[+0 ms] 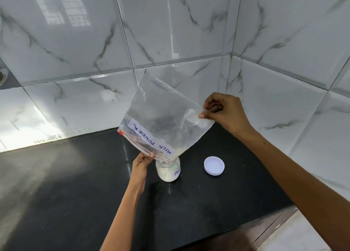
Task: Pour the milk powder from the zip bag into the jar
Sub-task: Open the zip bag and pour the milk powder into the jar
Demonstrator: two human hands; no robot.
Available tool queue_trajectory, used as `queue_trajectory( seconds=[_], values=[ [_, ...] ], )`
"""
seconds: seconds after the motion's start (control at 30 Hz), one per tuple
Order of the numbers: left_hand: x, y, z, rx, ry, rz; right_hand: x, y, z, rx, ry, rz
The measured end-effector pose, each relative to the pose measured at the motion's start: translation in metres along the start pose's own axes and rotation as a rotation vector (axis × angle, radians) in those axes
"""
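Observation:
A clear zip bag (161, 118) with a white label reading MILK POWDER is tipped upside down over a small glass jar (168, 170). One corner of its zip mouth rests at the jar's opening. White powder fills most of the jar, which carries a white label. My left hand (142, 162) pinches the zip edge just left of the jar. My right hand (223, 111) pinches the bag's raised bottom corner, up and to the right. The bag looks nearly empty, with a little powder near the mouth.
The jar's white lid (214, 165) lies flat on the black countertop (75, 194), right of the jar. Glossy marble-pattern tiled walls (170, 33) meet in a corner behind. The counter's front edge runs at the lower right.

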State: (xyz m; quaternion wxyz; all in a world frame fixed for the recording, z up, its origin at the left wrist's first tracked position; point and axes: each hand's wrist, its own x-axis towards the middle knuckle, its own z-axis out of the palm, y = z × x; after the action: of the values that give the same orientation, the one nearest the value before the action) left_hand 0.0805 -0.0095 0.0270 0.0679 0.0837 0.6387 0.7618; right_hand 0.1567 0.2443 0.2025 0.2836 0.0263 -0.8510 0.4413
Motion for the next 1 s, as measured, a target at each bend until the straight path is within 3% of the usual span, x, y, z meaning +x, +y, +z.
queue_trajectory(
  seconds=[0.53, 1.0],
  values=[
    [0.004, -0.004, 0.0, -0.019, 0.073, -0.014, 0.0, 0.018, 0.0, -0.188, 0.023, 0.004],
    [0.005, 0.005, 0.004, -0.001, -0.051, -0.029, 0.014, 0.02, 0.004, -0.23, 0.025, -0.017]
  ],
)
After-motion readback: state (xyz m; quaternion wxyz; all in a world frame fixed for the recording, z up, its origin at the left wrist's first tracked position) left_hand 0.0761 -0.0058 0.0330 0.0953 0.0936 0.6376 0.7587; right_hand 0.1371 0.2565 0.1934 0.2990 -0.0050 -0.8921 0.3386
